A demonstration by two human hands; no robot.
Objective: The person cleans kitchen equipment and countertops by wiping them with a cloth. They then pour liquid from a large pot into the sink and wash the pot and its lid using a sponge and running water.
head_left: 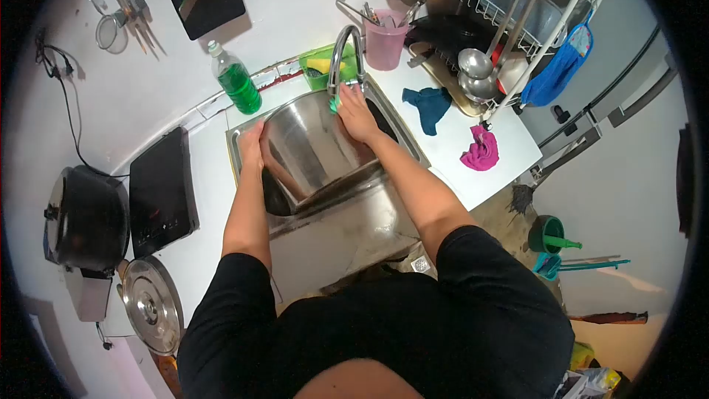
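Note:
A large shiny steel pot (314, 144) lies tilted in the sink (422, 154), its curved wall facing up under the tap (341, 55). My left hand (252, 146) grips the pot at its left side, the fingers partly hidden. On the pot's upper right, near the tap, my right hand (357, 117) presses a small green scrubber (334, 104) to the metal. Most of the scrubber is covered by the fingers. Behind the tap stands a green tray (314, 77) with a yellow sponge (325, 66).
A bottle of green liquid (240, 81) stands behind the sink on the left. Rightward are a pink utensil cup (385, 44), a blue cloth (428, 107), a pink cloth (481, 149) and a dish rack (487, 7). A black cooktop (161, 192) and steel lid (151, 307) are left.

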